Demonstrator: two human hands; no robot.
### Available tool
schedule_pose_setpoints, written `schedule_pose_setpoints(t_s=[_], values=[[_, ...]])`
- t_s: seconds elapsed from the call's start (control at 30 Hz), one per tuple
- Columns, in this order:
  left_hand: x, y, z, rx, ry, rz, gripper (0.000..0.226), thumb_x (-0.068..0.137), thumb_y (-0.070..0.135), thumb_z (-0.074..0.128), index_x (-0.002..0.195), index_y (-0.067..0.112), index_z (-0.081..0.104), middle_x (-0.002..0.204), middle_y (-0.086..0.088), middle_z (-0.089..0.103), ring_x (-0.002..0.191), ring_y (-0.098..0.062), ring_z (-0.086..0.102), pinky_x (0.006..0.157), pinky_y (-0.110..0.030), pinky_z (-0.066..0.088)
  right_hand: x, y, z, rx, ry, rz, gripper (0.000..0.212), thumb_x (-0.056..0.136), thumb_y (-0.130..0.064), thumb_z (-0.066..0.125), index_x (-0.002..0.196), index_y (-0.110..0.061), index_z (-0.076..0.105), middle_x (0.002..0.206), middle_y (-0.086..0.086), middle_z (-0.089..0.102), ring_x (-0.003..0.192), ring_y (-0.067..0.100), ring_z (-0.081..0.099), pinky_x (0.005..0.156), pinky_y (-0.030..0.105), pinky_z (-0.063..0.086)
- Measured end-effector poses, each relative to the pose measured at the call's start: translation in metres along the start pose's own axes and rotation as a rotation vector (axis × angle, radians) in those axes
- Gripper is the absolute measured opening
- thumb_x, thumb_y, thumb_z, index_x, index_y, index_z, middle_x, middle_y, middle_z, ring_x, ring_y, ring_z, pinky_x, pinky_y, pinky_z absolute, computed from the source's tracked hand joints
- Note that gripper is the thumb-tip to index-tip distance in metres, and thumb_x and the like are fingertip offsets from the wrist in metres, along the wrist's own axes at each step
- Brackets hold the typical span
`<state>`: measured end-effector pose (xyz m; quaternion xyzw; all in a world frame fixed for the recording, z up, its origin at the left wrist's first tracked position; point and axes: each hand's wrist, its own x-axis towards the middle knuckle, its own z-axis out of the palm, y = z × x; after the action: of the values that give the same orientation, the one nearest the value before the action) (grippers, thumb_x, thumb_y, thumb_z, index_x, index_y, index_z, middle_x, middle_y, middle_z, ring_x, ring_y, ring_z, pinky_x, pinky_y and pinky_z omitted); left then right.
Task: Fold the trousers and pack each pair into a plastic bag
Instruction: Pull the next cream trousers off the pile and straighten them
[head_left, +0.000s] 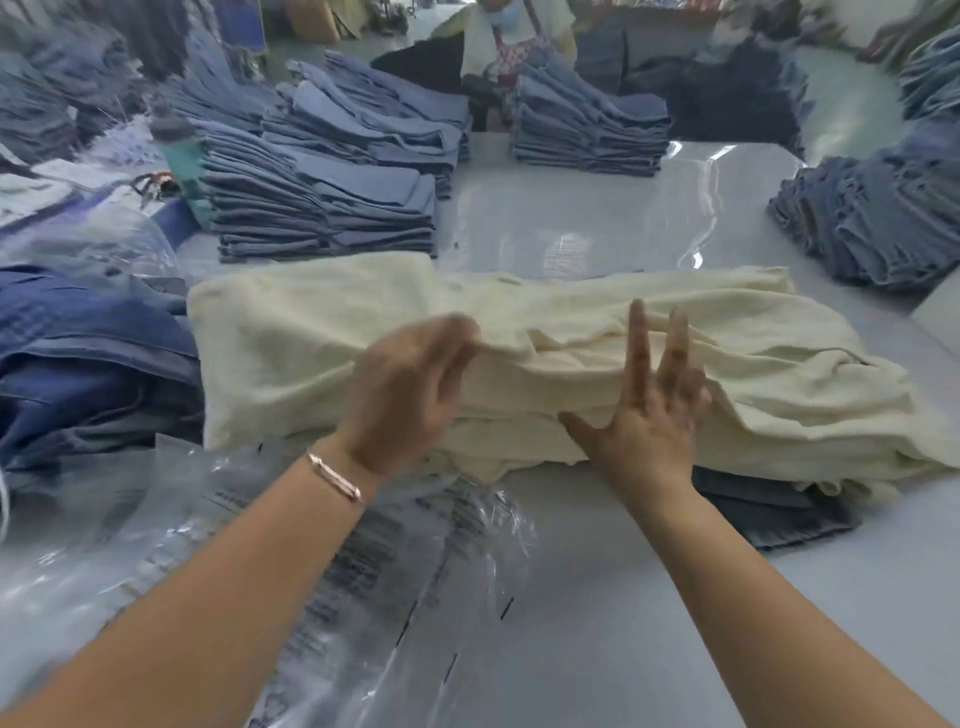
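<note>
Folding seems underway: the left hand (410, 384) pinches a fold of the cream trousers (545, 364) at its fingertips, while the right hand (644, 410) presses spread, straight fingers on them. Next, likely lift one pair toward the plastic bags (363, 561) below the wrists. Several denim stacks (322, 208) lie beyond the fingertips; their count is unclear.

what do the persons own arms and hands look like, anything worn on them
Both forearms are bare, with no sleeves in view and no gloves. The left hand has a thin metallic bracelet with a pinkish sheen at the wrist, a slim bar-like band. The right hand and its wrist carry nothing. No rings show on either hand, though the picture is somewhat blurred.
</note>
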<state>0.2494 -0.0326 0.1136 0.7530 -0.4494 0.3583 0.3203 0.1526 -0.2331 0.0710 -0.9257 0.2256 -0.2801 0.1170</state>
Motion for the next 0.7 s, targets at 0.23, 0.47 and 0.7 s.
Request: schedule_pose_setpoints(t_s=[0.23,0.47,0.7], values=[[-0.094,0.065,-0.026,0.241,-0.444,-0.09,0.055,0.069,0.023,0.08,0.117,0.015,0.054,0.098,-0.004,0.058,0.081,-0.025,0.061,0.055,-0.03,0.05,-0.034,0.026,-0.046,-0.066,-0.295,-0.254,0.017,0.071,-0.011,0.064,0.077,-0.02,0.051,0.094,0.001,0.065,0.103,0.029,0.058,0.108,0.048,0.026],[-0.149,0.112,-0.037,0.454,-0.743,-0.715,0.021,0.08,0.028,0.056,0.098,0.017,0.059,0.108,-0.003,0.051,0.105,-0.026,0.051,0.076,-0.035,0.047,-0.13,0.086,-0.12,0.016,0.0,-0.262,0.047,0.042,0.009,0.075,0.065,-0.012,0.04,0.045,0.007,0.048,0.039,0.028,0.038,0.047,0.019,0.016],[-0.167,0.16,-0.043,0.474,-0.768,-0.912,0.022,0.092,0.022,0.04,0.108,0.015,0.053,0.11,-0.012,0.058,0.093,-0.03,0.056,0.074,-0.036,0.048,-0.226,0.153,-0.166,0.028,0.126,-0.174,0.033,0.053,-0.004,0.086,0.068,-0.007,0.057,0.051,0.012,0.054,0.044,0.034,0.055,0.041,0.028,0.038]])
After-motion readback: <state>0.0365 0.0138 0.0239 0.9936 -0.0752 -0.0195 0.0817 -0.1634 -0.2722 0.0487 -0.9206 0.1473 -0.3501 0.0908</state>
